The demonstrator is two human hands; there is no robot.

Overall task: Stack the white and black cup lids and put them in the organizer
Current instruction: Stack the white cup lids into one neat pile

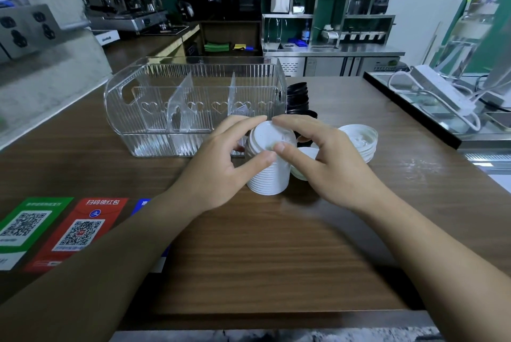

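A tall stack of white lids point(269, 173) stands on the wooden counter in front of the clear organizer point(193, 103). My left hand point(221, 159) grips the stack's top from the left. My right hand point(326, 159) pinches the top lid from the right, fingertips on its rim. A short pile of upturned white lids point(359, 139) lies to the right, with one loose white lid point(305, 162) under my right palm. A stack of black lids point(298, 98) stands behind, at the organizer's right end. The organizer's compartments hold nothing.
QR-code payment signs point(55, 228) lie at the counter's left front. A steel ledge with a power strip and cables point(437, 90) runs along the right side. Espresso machine and shelves stand far behind. Bare wood counter point(262, 253) stretches toward me.
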